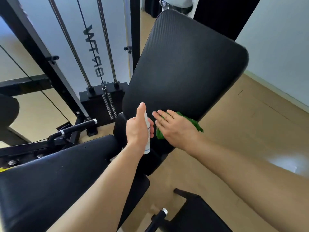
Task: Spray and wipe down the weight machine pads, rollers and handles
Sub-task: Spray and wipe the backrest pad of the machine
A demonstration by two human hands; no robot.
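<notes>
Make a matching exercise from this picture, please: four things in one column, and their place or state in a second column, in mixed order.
Things:
1. bottle
2. cloth
3. back pad
4. weight stack

Places or states:
A. stands behind the pad, at the foot of two steel rods
B. gripped in the left hand
C. tilted, big and black, being wiped
D. green, pressed flat under the right hand

Pairs: 1-B, 2-D, 3-C, 4-A
</notes>
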